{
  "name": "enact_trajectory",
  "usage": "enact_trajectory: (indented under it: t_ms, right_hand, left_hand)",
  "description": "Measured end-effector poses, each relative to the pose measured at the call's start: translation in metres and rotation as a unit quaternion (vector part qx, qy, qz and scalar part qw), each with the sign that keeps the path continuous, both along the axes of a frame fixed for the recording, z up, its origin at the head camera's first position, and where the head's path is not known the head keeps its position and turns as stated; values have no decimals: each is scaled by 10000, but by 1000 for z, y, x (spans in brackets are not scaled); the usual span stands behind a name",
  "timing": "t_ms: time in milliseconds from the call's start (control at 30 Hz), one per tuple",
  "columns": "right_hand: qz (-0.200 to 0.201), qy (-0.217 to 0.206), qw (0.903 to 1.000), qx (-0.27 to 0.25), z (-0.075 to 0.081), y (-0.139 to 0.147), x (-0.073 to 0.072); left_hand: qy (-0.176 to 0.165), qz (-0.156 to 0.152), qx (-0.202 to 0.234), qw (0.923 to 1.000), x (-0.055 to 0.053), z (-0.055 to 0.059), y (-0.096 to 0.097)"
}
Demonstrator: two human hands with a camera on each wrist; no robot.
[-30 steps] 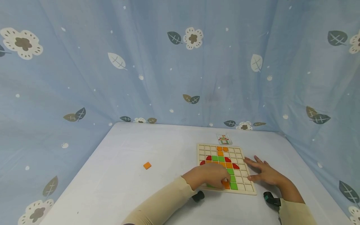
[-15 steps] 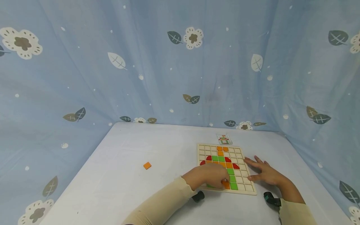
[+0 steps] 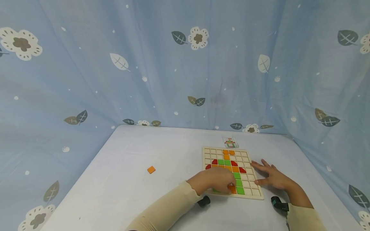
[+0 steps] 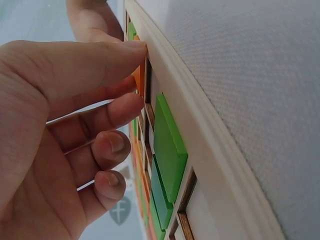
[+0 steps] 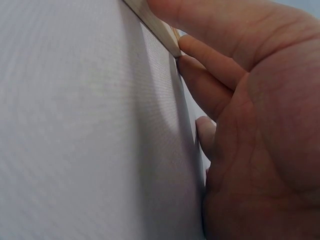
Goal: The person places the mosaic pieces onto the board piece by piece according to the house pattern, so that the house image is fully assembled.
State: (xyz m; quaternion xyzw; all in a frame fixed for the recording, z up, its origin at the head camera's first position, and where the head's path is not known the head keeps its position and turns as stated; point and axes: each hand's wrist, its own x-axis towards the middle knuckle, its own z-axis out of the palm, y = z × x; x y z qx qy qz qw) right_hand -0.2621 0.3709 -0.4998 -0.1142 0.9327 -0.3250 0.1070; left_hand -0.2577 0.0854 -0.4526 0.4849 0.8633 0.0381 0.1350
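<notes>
A wooden grid board [image 3: 254, 192] lies on the table, partly filled with green, red and orange pieces. Over its near rows is my left hand [image 3: 219, 180], hiding some cells. In the left wrist view, its thumb and forefinger pinch an orange square tile [image 4: 141, 75] at the board's near row. Close by sit raised green tiles [image 4: 169, 145]. My right hand [image 3: 271, 178] rests with fingers spread at the board's right edge, thumb and fingertips touching it. The right wrist view shows the fingers against the board's rim [image 5: 155, 25].
A loose orange square tile [image 3: 151, 169] lies on the white tabletop [image 3: 121, 186] to the left. Behind the board is a small pattern card [image 3: 230, 142]. Black wrist devices [image 3: 279, 204] sit near each wrist. A blue flowered curtain [image 3: 162, 80] surrounds the table.
</notes>
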Motion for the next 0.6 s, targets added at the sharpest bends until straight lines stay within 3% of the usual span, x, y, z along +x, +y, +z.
enact_trajectory:
  t_ms: [300,600]
  right_hand:
    - [38,10,9999,99,1,-3,-1]
    - [10,21,10000,85,0,-1,0]
  left_hand:
    - [2,31,71,10000,1,3,-8]
    - [335,121,179,9992,-3,5,-32]
